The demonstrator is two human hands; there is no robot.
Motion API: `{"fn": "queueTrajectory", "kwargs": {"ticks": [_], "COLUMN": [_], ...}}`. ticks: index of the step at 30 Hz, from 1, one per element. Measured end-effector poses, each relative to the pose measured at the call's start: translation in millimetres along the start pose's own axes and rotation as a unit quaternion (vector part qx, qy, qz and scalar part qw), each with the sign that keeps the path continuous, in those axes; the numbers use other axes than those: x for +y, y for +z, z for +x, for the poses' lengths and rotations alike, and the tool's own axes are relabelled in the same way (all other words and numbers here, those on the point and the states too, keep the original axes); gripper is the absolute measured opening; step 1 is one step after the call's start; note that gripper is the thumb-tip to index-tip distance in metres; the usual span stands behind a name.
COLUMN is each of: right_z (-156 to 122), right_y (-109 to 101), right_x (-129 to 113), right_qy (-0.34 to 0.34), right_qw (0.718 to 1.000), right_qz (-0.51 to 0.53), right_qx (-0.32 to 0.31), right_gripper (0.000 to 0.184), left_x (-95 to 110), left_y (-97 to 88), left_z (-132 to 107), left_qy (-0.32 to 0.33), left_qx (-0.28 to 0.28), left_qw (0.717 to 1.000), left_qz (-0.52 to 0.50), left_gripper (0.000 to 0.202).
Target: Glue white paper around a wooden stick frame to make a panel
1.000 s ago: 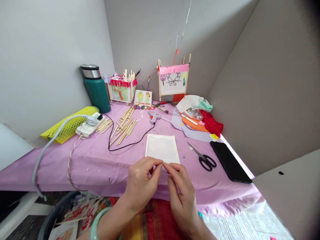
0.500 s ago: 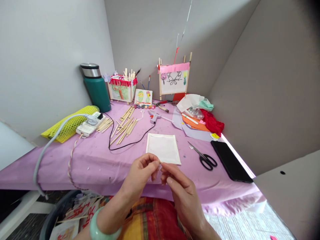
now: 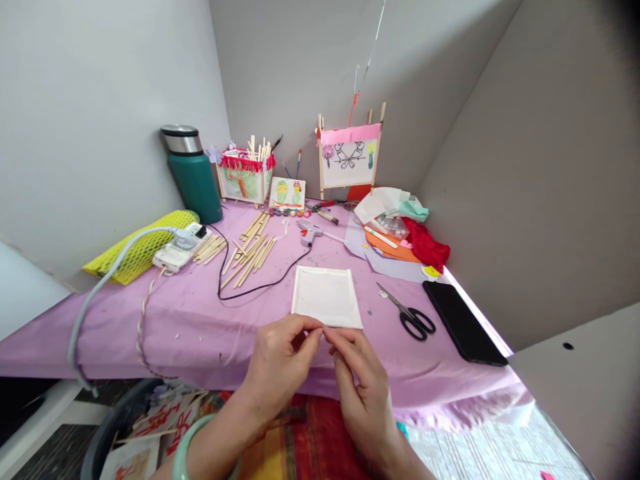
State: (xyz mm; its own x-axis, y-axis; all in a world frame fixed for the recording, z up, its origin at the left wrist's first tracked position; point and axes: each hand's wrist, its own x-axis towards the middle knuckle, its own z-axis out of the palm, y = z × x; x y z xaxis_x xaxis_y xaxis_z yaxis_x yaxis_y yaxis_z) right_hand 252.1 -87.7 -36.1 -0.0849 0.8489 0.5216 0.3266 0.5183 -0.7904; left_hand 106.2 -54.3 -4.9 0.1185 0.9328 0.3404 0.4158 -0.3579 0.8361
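Observation:
A square white sheet with a raised pale border [image 3: 327,297] lies flat on the lilac tablecloth [image 3: 150,327]. My left hand [image 3: 280,360] and my right hand [image 3: 361,390] are at its near edge, their fingertips meeting at the middle. They seem to pinch a thin pale strip [image 3: 325,329], too fine to make out clearly. The hands hide nothing of the sheet except its near edge. A pale green bangle [image 3: 186,457] circles my left wrist.
Black-handled scissors [image 3: 410,319] and a black tablet or phone [image 3: 465,323] lie to the right. Loose craft sticks [image 3: 247,260], a glue gun [image 3: 310,233] and a power strip [image 3: 175,257] lie beyond. Cardboard walls enclose the table's far sides.
Both hands have come down from just above the sheet to its near edge, and my fingertips have closed in together. The sheet stays in place.

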Motion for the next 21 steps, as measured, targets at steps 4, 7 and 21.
{"fn": "queueTrajectory", "kwargs": {"ticks": [4,7,21], "right_z": [-2,-3,2], "right_y": [1,2,5], "right_x": [3,3,-6], "right_qy": [-0.028,-0.041,0.24], "right_qw": [0.999,0.999,0.9], "right_qz": [-0.021,-0.029,0.359], "right_qx": [0.002,0.002,0.053], "right_gripper": [0.051,0.053,0.029], "left_x": [2,3,1], "left_y": [-2.2,-2.0,12.6], "left_z": [1,1,9], "left_qy": [-0.012,-0.028,-0.232], "left_qx": [-0.008,-0.009,-0.03], "left_qw": [1.0,1.0,0.925], "left_qz": [0.013,0.008,-0.299], "left_gripper": [0.014,0.013,0.015]}}
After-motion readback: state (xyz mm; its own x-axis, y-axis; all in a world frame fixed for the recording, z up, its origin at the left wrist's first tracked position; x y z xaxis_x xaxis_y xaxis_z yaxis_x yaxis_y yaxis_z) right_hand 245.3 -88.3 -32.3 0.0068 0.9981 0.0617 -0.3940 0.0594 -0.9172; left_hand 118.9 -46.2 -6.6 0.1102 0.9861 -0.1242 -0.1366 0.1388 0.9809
